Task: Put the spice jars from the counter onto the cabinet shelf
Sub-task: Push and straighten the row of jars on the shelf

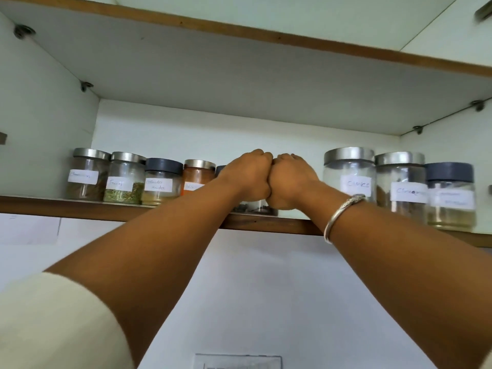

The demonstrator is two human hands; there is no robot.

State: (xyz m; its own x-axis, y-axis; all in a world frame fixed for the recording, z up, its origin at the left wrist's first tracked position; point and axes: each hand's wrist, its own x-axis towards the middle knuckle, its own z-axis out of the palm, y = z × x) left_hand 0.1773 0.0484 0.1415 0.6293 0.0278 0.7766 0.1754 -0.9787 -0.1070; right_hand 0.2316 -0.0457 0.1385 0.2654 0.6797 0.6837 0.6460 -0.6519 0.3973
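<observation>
Okay: your left hand (247, 177) and right hand (290, 179) both gripped one spice jar (253, 208)

Your hands were pressed knuckle to knuckle, fingers curled round it. Only its base, with dark contents, showed below them. It sat on the cabinet shelf (80, 206) near the front edge, in the gap between the orange-powder jar (198, 178) and the cloves jar (350, 171). There was a bracelet (340, 211) on your right wrist.
</observation>
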